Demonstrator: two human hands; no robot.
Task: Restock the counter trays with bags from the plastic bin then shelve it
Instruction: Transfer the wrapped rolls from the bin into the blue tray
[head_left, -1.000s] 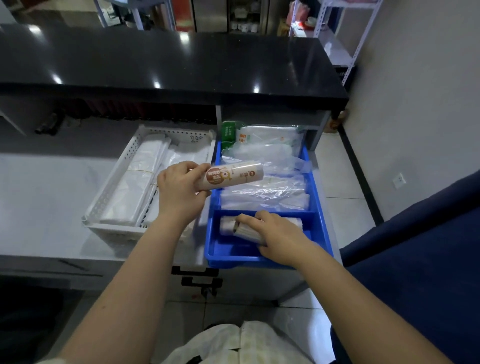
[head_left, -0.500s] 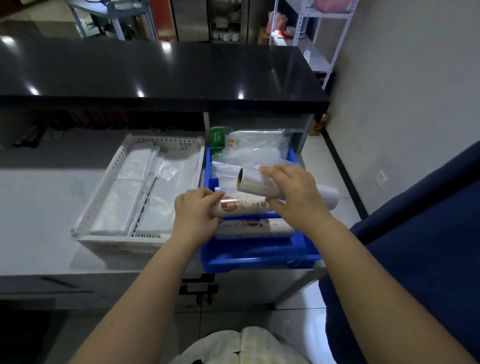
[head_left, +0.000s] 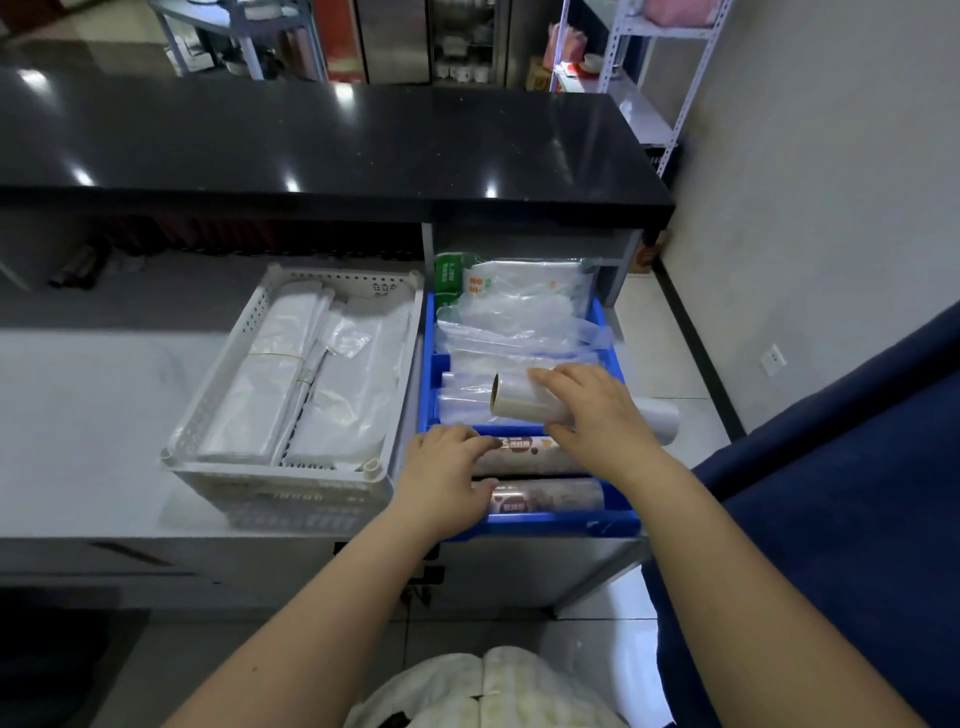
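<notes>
The right hand (head_left: 597, 415) grips a clear bag roll (head_left: 524, 402); the left hand (head_left: 441, 478) presses printed rolls (head_left: 524, 452) flat, fingers open, in the blue tray (head_left: 550, 522). Next: lay the clear roll toward twelve o'clock.

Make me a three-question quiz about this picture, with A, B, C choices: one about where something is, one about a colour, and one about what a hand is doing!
1. Where is the white basket?
A. Left of the blue tray
B. Inside the blue tray
C. On the black counter

2. What colour is the tray with the rolls?
A. Red
B. Blue
C. Yellow

3. What is the right hand doing?
A. Resting flat on the floor
B. Hanging empty
C. Holding a clear roll above the tray

Answers:
1 A, the basket sits beside the tray's left wall.
2 B, its rim and walls are bright blue.
3 C, its fingers wrap the roll, while the left hand rests on the printed rolls below.
</notes>
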